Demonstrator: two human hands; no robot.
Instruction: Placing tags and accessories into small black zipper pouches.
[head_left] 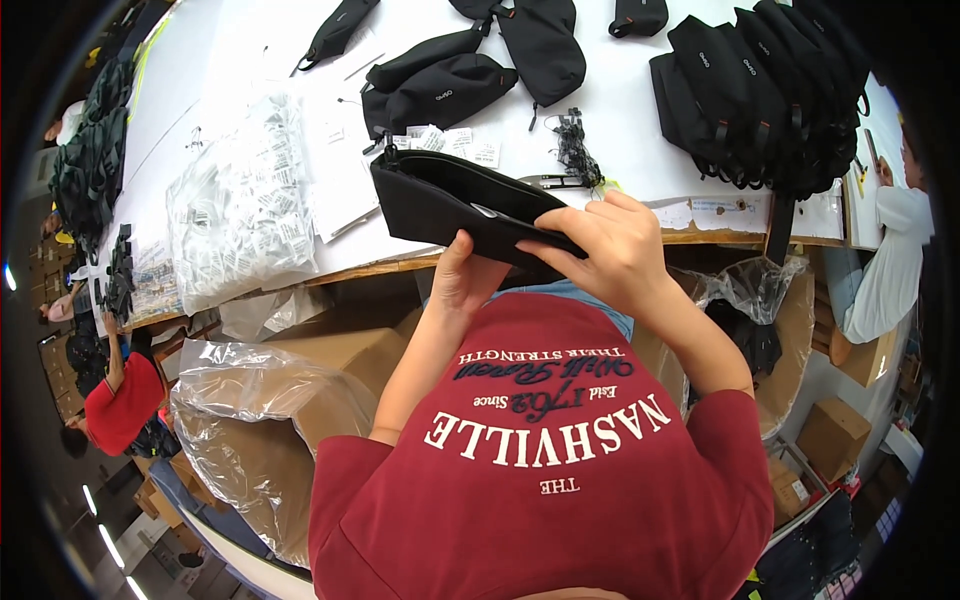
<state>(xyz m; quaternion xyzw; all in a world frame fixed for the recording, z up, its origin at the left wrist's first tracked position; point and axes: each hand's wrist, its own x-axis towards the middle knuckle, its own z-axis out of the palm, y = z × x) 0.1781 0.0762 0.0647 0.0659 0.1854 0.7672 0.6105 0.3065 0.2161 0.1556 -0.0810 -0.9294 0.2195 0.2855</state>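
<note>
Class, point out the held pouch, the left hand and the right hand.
Held pouch [440,214], head view: near side panel.
Left hand [469,279], head view: below the thumb.
Right hand [618,250], head view: back of the hand.

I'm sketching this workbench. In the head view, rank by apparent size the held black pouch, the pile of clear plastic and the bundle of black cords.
1. Pile of clear plastic
2. Held black pouch; being nearer the camera may enlarge it
3. Bundle of black cords

The black fabric pouch [425,208] gapes along its long upper edge, baring a dark interior; it is held slantwise at the near edge of the worktop [625,110], left end farther in.
</note>
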